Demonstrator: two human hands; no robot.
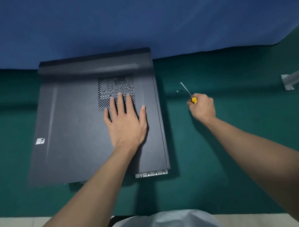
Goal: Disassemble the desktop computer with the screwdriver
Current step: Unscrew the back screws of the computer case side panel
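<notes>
Desktop computer case point(73, 120) lies on its side at the table's point(232, 144) far-left edge; left hand point(126, 124) rests flat on the side panel, fingers straight and spread, tips on the vent grille point(110, 86). A loose screw point(177, 91) sits just right of the case, so I judge the panel ready to slide: press evenly, push along its length, don't pry. Right hand point(202, 106) is clamped round the yellow-handled screwdriver point(187, 89), shaft pointing away, clear of the case; park it by the screw.
</notes>
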